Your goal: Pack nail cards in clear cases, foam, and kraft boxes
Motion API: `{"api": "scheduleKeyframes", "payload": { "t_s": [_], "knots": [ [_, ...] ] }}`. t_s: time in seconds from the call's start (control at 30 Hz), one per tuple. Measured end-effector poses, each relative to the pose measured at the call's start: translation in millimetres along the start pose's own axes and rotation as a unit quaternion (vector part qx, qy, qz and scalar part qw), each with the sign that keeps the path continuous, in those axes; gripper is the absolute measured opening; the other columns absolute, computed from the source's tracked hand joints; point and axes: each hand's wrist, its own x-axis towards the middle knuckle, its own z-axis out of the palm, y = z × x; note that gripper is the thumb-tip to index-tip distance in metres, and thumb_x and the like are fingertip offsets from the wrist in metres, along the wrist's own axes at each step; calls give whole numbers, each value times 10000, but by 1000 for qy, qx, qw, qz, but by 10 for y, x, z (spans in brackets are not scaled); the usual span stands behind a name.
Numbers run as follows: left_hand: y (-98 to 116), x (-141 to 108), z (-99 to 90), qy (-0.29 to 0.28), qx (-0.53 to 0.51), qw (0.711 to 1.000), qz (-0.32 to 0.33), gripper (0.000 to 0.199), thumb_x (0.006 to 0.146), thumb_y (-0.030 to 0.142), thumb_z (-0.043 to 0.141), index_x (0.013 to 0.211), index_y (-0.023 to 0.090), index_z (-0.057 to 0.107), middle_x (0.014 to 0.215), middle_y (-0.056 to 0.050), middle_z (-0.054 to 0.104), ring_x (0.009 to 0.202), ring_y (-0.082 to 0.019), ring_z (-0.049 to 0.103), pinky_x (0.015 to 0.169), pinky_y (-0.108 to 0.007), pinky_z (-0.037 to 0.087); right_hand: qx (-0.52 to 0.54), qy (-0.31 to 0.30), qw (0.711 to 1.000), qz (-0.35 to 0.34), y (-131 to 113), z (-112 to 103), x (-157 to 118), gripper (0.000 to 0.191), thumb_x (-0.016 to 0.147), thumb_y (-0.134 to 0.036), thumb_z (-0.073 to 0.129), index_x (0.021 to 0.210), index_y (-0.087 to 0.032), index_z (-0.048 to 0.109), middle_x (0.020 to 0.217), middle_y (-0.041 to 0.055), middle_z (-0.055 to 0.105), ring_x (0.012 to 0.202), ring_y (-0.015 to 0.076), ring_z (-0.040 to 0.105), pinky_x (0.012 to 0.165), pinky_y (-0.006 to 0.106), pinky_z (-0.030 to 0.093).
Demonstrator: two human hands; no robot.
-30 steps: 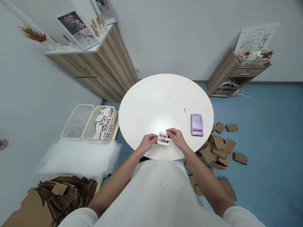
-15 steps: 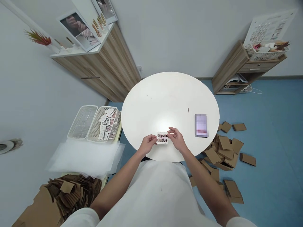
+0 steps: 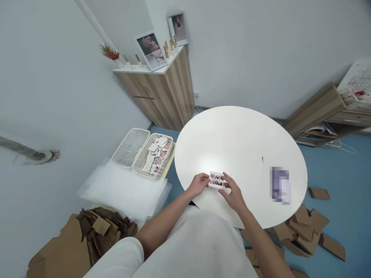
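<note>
A small white tray of press-on nails (image 3: 216,180), patterned and dark, set in two rows, is held just over the near part of the round white table (image 3: 240,135). My left hand (image 3: 199,184) pinches its left edge between thumb and fingers. At the opposite end, my right hand (image 3: 233,194) spans the right side of the tray, index finger by the upper corner and thumb by the lower edge. The tray's underside is hidden.
Left of the table, a white basket (image 3: 136,166) holds several nail packs, beside a clear-lidded basket (image 3: 130,148). Translucent sheets (image 3: 121,189) and folded cardboard (image 3: 60,247) lie nearer. A blurred purple item (image 3: 280,185) rests on the table's right. Cardboard boxes (image 3: 303,227) litter the floor.
The view has swung, so the table and baskets appear farther right. My right hand has spread its thumb and fingers around the tray's right end; my left hand keeps its hold.
</note>
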Motion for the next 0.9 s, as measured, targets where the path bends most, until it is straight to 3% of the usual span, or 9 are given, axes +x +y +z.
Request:
{"api": "scheduleKeyframes", "payload": {
  "t_s": [0.3, 0.5, 0.67, 0.9],
  "knots": [
    [-116, 49, -778, 75, 87, 993, 29, 279, 782, 290, 473, 1018, 164, 554, 734, -18, 580, 632, -108, 539, 643, -256, 446, -176, -46, 983, -13, -262, 632, 513, 505, 757, -341, 512, 1238, -290, 364, 1311, 63, 409, 731, 163, 597, 651, 351, 500],
    [-284, 74, -1226, 44, 262, 961, 80, 472, 762, 264, 501, 1223, 185, 440, 956, -71, 564, 839, -169, 537, 745, -298, 434, -247, -68, 967, -3, -223, 1126, 793, 478, 771, -330, 492, 1228, -255, 372, 1304, 58, 424, 895, 199, 581, 699, 348, 479],
    [-441, 244, -1419, 52, 395, 914, 72, 484, 783, 282, 493, 1246, 180, 400, 960, -75, 532, 916, -201, 498, 797, -323, 398, -300, -84, 950, -15, -141, 1404, 988, 449, 779, -305, 494, 1206, -209, 394, 1277, 94, 454, 1041, 242, 512, 809, 383, 418],
    [-514, 424, -1517, 74, 519, 850, 51, 435, 810, 306, 468, 1218, 164, 424, 981, -89, 526, 933, -232, 469, 767, -328, 368, -368, -93, 925, -26, -93, 1612, 1176, 430, 786, -256, 496, 1202, -201, 400, 1309, 89, 423, 1141, 254, 400, 859, 392, 345]
  ]
}}
